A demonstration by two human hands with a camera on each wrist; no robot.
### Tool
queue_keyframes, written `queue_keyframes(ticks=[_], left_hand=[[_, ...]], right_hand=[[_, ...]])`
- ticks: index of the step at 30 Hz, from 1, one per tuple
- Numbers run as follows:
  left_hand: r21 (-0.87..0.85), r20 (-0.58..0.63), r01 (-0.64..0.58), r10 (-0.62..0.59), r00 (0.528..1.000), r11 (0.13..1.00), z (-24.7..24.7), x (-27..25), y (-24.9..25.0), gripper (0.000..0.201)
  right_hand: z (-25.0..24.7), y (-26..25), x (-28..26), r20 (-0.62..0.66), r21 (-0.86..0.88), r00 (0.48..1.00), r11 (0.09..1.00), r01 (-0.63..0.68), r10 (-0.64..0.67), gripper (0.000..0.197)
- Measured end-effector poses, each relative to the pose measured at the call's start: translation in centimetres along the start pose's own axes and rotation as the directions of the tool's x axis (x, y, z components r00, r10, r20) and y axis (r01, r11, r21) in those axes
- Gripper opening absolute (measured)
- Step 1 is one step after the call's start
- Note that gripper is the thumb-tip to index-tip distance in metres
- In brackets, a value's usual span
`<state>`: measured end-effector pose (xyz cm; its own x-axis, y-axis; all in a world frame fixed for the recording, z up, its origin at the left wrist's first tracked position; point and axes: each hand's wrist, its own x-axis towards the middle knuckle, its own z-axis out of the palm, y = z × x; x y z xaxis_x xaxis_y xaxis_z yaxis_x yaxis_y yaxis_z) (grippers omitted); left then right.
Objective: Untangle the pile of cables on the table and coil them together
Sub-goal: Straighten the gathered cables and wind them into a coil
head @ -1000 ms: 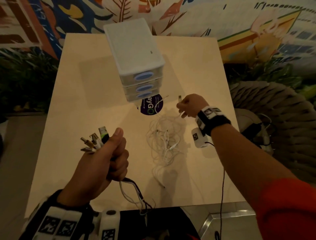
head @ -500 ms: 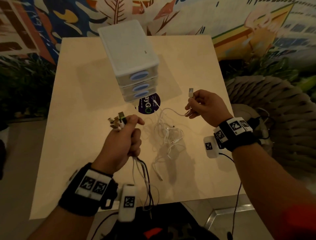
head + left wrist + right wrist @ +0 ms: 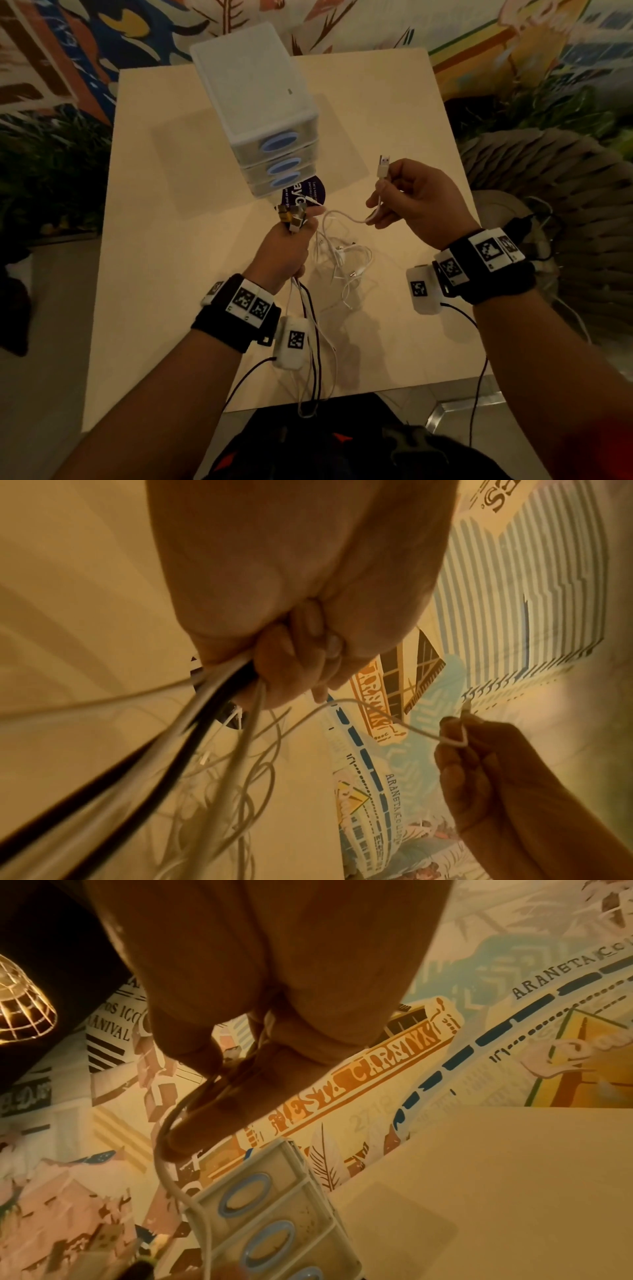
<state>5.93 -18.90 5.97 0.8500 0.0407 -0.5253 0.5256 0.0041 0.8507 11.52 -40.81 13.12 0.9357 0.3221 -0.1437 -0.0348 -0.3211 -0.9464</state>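
White and black cables held in both hands over a pale wooden table.

Head view: left hand point(image 3: 284, 250) is fisting a bundle of cables point(image 3: 310, 325), plug ends point(image 3: 292, 216) sticking up above the thumb, black and white strands hanging past the near table point(image 3: 164, 240) edge. Right hand point(image 3: 418, 205) is pinching 1 white cable point(image 3: 346, 216) just below its USB plug point(image 3: 383, 166), which is pointing up. Loose white tangle point(image 3: 342, 263) is lying on the table between the hands. 3-drawer white organiser point(image 3: 260, 113) is standing beyond them.
Left wrist view: fingers point(image 3: 291, 664) are curling tight round the strands point(image 3: 219, 693); right hand point(image 3: 486, 772) is holding the white cable point(image 3: 377, 712) to the side.
Right wrist view: fingers point(image 3: 212, 1096) are closing on the white cable point(image 3: 167, 1164), which is running down in front of the organiser point(image 3: 270, 1213).
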Motion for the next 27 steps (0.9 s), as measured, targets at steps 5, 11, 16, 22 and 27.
queue_keyframes(ticks=[5,11,16,22,27], left_hand=[[0.105,-0.219,0.034,-0.01,0.976,0.994,0.3,0.9,-0.6,0.019],[0.158,-0.201,0.031,0.002,0.98,0.987,0.3,0.9,-1.9,0.012],[0.23,-0.135,-0.145,0.179,0.975,0.962,1.1,0.9,-1.3,0.022],[0.343,-0.158,-0.172,0.237,0.958,0.924,0.7,1.2,-1.6,0.015],[0.113,-0.195,-0.091,0.112,0.974,0.989,-0.5,1.2,-1.8,0.033]], right_hand=[[0.2,-0.8,0.9,-0.002,0.007,1.0,1.0,0.029,-0.029,0.01],[-0.5,-0.1,1.5,-0.048,0.008,0.999,1.0,0.008,-0.007,0.006],[0.3,-0.6,2.1,0.001,-0.011,1.0,1.0,0.002,-0.002,0.008],[2.7,-1.4,3.1,0.103,-0.018,0.994,0.999,0.03,-0.028,0.013],[4.1,-1.3,3.5,0.151,0.001,0.985,0.996,0.087,-0.086,0.011]])
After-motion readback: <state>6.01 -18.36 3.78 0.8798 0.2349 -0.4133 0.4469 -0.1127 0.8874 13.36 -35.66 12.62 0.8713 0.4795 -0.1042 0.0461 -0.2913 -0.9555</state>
